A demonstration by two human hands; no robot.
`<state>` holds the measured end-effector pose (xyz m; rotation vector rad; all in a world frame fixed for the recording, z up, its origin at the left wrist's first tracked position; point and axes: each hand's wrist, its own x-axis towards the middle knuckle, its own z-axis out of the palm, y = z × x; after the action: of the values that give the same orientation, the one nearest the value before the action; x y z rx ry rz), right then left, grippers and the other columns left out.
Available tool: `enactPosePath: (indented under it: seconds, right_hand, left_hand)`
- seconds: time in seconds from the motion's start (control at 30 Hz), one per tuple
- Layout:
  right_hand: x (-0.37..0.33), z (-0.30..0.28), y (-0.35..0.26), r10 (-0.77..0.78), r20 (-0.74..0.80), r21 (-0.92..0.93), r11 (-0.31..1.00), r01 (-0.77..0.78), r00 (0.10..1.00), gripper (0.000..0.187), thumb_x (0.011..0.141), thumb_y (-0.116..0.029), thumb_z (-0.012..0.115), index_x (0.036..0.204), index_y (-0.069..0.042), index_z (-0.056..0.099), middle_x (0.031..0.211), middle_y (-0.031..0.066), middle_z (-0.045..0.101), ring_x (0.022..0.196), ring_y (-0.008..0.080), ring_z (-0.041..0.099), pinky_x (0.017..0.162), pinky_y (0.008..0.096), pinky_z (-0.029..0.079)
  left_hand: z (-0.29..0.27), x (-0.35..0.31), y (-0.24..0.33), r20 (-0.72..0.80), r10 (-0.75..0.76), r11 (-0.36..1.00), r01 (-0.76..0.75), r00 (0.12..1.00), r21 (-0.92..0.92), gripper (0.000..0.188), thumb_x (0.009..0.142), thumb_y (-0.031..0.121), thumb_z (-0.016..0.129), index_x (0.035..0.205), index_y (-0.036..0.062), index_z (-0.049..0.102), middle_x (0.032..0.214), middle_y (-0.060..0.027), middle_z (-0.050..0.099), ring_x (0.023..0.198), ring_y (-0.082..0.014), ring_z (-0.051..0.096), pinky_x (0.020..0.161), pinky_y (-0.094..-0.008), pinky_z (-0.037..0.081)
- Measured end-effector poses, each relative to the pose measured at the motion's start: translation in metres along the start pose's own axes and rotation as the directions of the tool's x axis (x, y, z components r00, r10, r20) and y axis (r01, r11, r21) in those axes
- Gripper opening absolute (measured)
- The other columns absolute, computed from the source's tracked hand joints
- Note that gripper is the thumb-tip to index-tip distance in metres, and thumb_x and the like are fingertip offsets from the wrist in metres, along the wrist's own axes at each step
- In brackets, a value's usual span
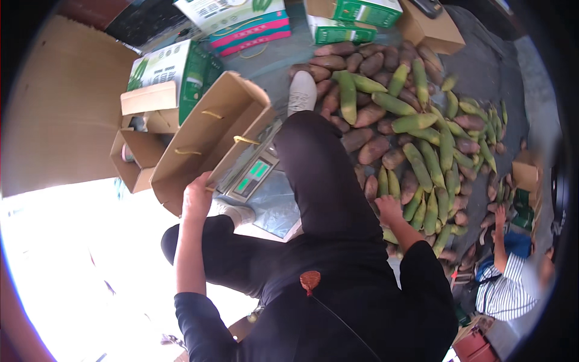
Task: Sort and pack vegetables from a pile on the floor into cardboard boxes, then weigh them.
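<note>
My left hand (197,196) grips the near edge of a long open cardboard box (208,136) with yellow cord handles. The box is tilted and rests on or against a scale (253,178) with a lit green display. My right hand (389,208) reaches into the left side of a heap of vegetables, close to a slim green radish (394,183). Its fingers point down and are partly hidden, so their grip does not show. Many long green radishes (416,164) lie on top of thick reddish-brown roots (374,149).
Green-and-white cartons (192,78) stand at the far left, near a smaller open box (140,160). More cartons (353,12) and a brown box (431,27) are behind the heap. A dark cloth (491,66) lies under the vegetables. At right, another person in a striped shirt (509,289) reaches toward the heap.
</note>
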<state>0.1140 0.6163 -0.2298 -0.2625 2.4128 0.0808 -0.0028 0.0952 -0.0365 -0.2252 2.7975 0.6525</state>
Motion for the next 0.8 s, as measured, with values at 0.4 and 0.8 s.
enactPosePath:
  seconds: [0.4, 0.8]
  right_hand:
    - [0.037, -0.303, -0.018, -0.004, -0.76, 0.22, 0.939, 0.263, 0.65, 0.058, 0.057, -0.004, 0.071, 0.111, -0.005, 0.051, 0.11, 0.0146, 0.052, 0.106, 0.0369, 0.048, 0.085, 0.0428, 0.043]
    - [0.102, -0.399, -0.321, -0.623, -0.648, -0.363, 0.759, 0.541, 0.438, 0.016, 0.074, -0.023, 0.063, 0.087, -0.014, 0.064, 0.092, 0.0014, 0.058, 0.091, 0.0194, 0.052, 0.071, 0.0403, 0.041]
  left_hand:
    - [0.005, -0.001, -0.009, -0.025, 0.141, 0.987, -0.139, 0.99, 0.087, 0.025, 0.08, 0.005, 0.054, 0.105, 0.009, 0.06, 0.09, -0.0205, 0.062, 0.086, -0.0376, 0.06, 0.074, -0.0446, 0.047]
    - [0.004, 0.008, 0.0, -0.016, 0.215, 0.972, -0.212, 0.977, 0.102, 0.03, 0.076, -0.002, 0.047, 0.102, 0.0007, 0.059, 0.086, -0.0262, 0.061, 0.085, -0.0419, 0.059, 0.071, -0.0474, 0.047]
